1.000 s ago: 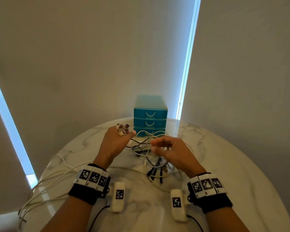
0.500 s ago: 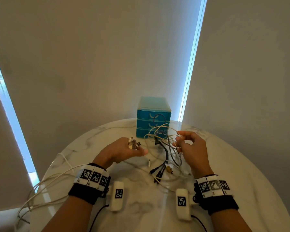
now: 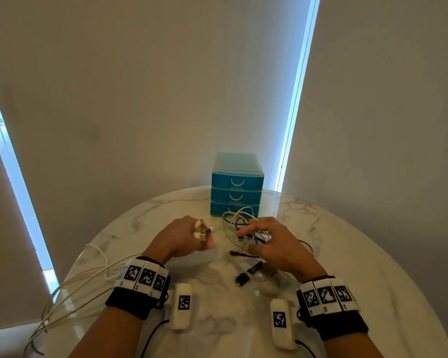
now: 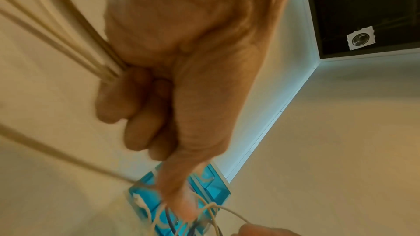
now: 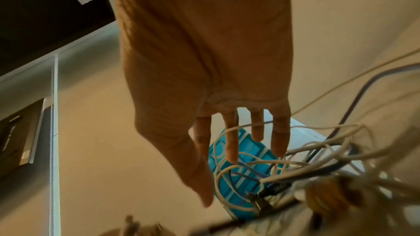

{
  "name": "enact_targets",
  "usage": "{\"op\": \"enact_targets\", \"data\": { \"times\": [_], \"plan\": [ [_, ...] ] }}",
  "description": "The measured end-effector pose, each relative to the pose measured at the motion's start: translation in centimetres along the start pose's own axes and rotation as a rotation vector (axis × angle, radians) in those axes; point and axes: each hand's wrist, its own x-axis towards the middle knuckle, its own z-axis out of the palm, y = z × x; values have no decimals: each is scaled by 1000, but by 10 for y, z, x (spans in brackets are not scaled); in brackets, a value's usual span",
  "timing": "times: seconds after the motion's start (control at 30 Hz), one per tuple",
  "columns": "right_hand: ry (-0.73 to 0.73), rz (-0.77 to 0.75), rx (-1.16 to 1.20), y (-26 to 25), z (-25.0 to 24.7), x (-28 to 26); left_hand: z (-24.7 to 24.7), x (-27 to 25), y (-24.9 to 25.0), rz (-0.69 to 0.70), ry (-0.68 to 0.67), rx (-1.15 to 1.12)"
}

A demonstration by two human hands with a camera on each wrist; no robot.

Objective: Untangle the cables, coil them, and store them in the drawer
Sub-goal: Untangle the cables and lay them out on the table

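My left hand (image 3: 192, 240) grips a bunch of white cables (image 4: 106, 68) in a closed fist, and their plug ends (image 3: 201, 230) stick up above the knuckles. These cables (image 3: 83, 277) trail off the table's left edge. A tangle of white and dark cables (image 3: 239, 220) lies in front of the teal three-drawer unit (image 3: 237, 188), whose drawers are all closed. My right hand (image 3: 259, 235) hovers over the tangle with its fingers (image 5: 232, 143) straight and spread, holding nothing. Black plugs (image 3: 242, 279) lie loose under my right wrist.
The round marble table (image 3: 360, 267) ends close on the left and right. Two white marker-tagged units (image 3: 183, 304) sit by my wrists near the front edge. A wall stands right behind the drawer unit.
My right hand let go of the cable loops it held up and dropped lower over the tangle, fingers now spread. My left hand still grips its cables and shifted slightly.
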Motion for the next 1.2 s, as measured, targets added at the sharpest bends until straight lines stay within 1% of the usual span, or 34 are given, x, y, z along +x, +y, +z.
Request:
{"op": "enact_targets", "data": {
  "times": [0.07,0.1,0.17,0.3,0.33,0.4,0.43,0.5,0.57,0.6,0.63,0.73,0.77,0.8,0.87,0.93,1.0,1.03,1.1,1.13,1.2],
  "plan": [
    [-22,22,54,-1,0,0,-6,-2,9,122,237,-191],
    [-10,11,106,-5,0,0,-9,-4,16,146,354,-273],
    [11,2,170,-14,1,-2,-12,-5,24,147,547,-361],
    [85,-19,85,-18,1,-3,-16,-6,28,122,783,-466],
    [91,-12,60,-16,-2,-4,-18,-6,26,107,830,-515],
    [90,50,7,-14,-9,-5,-21,-8,23,78,890,-582],
    [116,92,-15,-15,-10,-6,-22,-9,23,81,894,-602],
    [250,134,-12,-21,-11,-7,-20,-13,25,132,836,-621],
    [428,91,39,-29,-10,-8,-15,-16,32,221,699,-599],
    [463,68,87,-35,-10,-9,-11,-17,36,271,631,-578],
    [420,63,147,-39,-10,-10,-9,-16,39,311,579,-561],
    [35,73,298,-46,-4,-15,-5,-14,42,362,506,-545],
    [-37,54,368,-45,1,-14,-4,-14,41,366,496,-537],
    [-53,41,475,-42,5,-12,-4,-15,41,365,494,-543],
    [23,89,752,-38,9,-7,-5,-15,40,318,534,-639],
    [97,142,925,-34,7,-2,-7,-14,40,180,601,-775],
    [114,135,989,-30,2,0,-9,-10,35,31,639,-896],
    [114,122,999,-28,1,0,-10,-8,31,-9,622,-974],
    [97,117,999,-27,0,-1,-11,-8,27,-26,532,-1129],
    [79,120,995,-28,1,-1,-11,-9,26,-31,478,-1179],
    [32,129,966,-28,3,-1,-10,-11,28,-17,400,-1201]
  ]
}}
